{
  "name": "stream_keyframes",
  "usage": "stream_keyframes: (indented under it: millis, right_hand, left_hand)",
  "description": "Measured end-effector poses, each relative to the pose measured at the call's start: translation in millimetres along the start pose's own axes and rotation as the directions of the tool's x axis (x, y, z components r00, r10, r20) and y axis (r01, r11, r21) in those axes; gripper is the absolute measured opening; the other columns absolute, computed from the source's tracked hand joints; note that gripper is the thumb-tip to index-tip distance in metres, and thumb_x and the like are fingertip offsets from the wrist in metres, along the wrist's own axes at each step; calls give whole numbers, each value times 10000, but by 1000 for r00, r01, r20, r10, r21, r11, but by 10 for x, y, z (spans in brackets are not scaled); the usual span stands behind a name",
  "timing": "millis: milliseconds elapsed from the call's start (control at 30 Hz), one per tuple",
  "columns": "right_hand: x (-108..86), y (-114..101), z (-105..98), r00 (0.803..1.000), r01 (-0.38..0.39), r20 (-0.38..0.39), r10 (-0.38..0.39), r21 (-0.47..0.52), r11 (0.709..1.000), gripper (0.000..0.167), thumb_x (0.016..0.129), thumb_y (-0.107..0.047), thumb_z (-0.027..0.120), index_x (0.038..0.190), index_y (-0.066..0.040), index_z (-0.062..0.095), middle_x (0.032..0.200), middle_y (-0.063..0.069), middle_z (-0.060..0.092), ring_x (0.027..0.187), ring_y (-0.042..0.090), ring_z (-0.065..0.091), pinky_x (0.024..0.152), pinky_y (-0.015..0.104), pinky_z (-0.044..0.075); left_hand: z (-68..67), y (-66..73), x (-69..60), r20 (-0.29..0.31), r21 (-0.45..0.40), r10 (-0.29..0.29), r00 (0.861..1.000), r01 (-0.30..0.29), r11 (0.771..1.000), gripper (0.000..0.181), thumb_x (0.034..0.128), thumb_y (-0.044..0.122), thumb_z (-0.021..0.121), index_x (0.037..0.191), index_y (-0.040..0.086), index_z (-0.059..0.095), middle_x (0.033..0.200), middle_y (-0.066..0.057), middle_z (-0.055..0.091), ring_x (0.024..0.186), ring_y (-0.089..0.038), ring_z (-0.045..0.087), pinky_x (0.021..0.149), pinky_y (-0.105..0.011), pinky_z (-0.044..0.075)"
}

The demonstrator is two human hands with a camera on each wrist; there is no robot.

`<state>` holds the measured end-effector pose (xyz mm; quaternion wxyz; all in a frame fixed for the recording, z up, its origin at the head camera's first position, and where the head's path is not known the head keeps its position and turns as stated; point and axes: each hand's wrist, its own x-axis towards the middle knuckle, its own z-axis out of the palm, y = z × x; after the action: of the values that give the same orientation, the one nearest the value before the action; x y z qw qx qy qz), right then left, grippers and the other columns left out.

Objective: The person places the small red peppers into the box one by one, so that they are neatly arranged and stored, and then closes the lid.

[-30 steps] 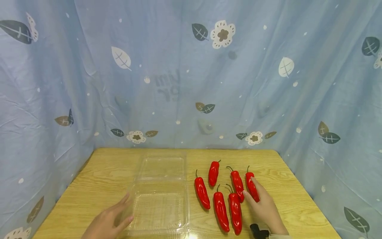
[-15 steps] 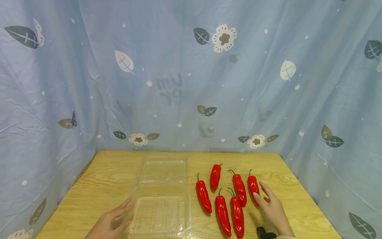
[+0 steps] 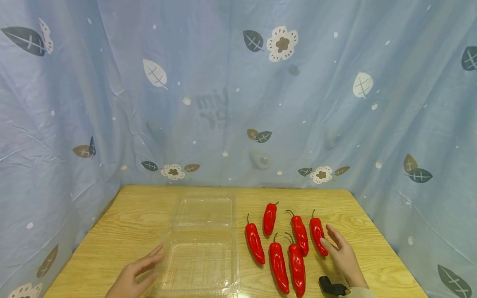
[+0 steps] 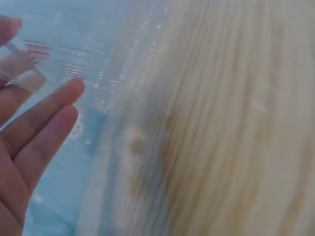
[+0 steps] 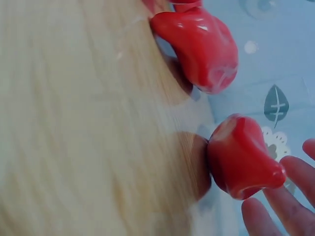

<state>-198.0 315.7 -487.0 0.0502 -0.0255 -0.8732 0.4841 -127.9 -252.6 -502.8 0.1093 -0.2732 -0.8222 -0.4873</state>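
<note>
Head view: curtain (image 3: pixel 223 62) behind peppers (image 3: pixel 296 261)

We saw red peppers (image 3: pixel 278 267) with smooth, very glossy skins that caught bright highlights, while their green stems (image 3: pixel 314 213) looked duller. The container (image 3: pixel 199 265) looked to us like thin clear plastic, shiny and finely ribbed. The table (image 3: pixel 119 231) showed a wood grain and a smooth surface, and behind it we saw a curtain (image 3: pixel 223 78) of matt, creased cloth. The black wrist fitting (image 3: pixel 331 287) looked like plastic.
</note>
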Motion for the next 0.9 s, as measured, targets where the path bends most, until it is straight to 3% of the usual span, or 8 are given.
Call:
stream_keyframes:
  millis: [233, 433, 667, 900]
  right_hand:
    - [49, 124, 19, 1000, 3, 18, -5, 72, 997, 681, 954, -308, 578, 1493, -39, 262, 1539, 221, 239, 1370, 433, 268, 838, 17, 374]
    - [106, 204, 64, 1000, 12, 27, -14, 75, 997, 695, 946, -264, 597, 1498, -31, 245, 1521, 292, 215, 1281, 503, 386, 796, 36, 384]
    - [157, 247, 102, 996, 0, 84, -11, 127, 992, 747, 955, -276, 581, 1528, -70, 147, 1506, 304, 241, 1334, 444, 327, 816, 70, 421]
    - [216, 252, 145, 998, 38, 49, -42, 92, 995, 743, 939, -230, 609, 1505, 1, 187, 1501, 307, 249, 1334, 431, 322, 822, -3, 359]
  left_hand:
    - [19, -72, -20, -45, -16, 79, 996, -80, 997, 406, 844, -122, 604, 1245, -89, 552, 1488, 40, 386, 1180, 40, 506, 852, -155, 517]
    - [34, -121, -28, -62, -82, 136, 989, -141, 987, 444, 816, -199, 573, 1251, -122, 527, 1495, -32, 393, 1195, 12, 516, 887, -114, 480]
    - [52, -146, -38, -62, -132, 131, 989, -138, 982, 437, 822, -208, 558, 1252, -143, 512, 1500, 12, 376, 1189, -1, 529, 890, -113, 480]
    - [39, -158, -36, -64, -146, 132, 989, -140, 979, 445, 818, -225, 540, 1256, -159, 496, 1499, 18, 375, 1189, -14, 535, 883, -143, 501]
